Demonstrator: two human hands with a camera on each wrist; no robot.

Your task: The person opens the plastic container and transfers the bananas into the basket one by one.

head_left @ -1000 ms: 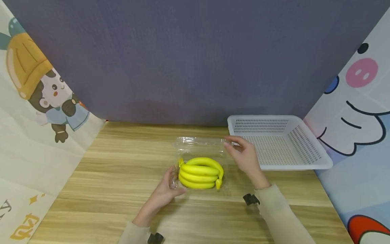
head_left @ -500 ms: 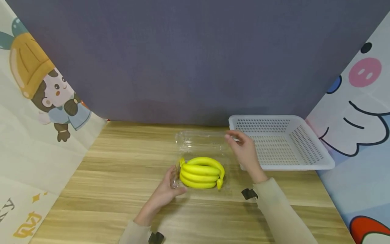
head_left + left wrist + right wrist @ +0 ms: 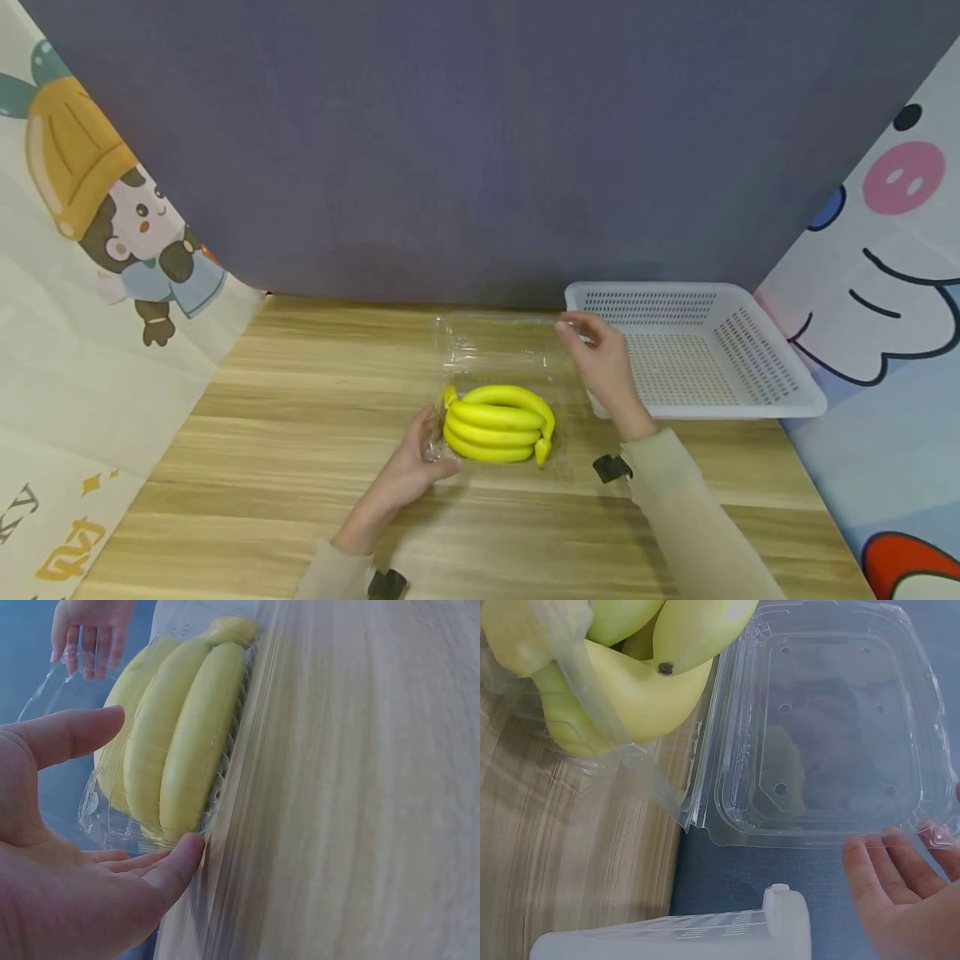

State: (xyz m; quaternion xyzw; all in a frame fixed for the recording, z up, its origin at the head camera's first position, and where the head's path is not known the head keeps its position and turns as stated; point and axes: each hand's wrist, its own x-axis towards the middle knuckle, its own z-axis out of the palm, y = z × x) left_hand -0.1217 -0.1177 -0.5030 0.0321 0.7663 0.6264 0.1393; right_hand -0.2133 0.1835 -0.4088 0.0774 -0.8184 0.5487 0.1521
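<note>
A bunch of yellow bananas (image 3: 491, 432) lies in the base of a clear plastic clamshell box (image 3: 91, 814) on the wooden table. Its lid (image 3: 495, 343) is hinged open and leans back towards the far side. My left hand (image 3: 408, 467) holds the left end of the base, thumb on the near side and index finger stretched along the far side. With its thumb and fingers, my right hand (image 3: 606, 367) pinches the lid's right outer corner. In the right wrist view the lid (image 3: 832, 727) shows small round holes, and the bananas sit beside its hinge.
A white perforated plastic basket (image 3: 750, 410) stands at the back right, just beside and partly behind my right hand. A dark blue-grey panel (image 3: 450, 167) rises behind the table. Cartoon-printed cloths (image 3: 150, 375) hang on both sides.
The lid has swung farther back and away as my right hand moved slightly up and back with it. My left hand and the bananas stay nearly in place.
</note>
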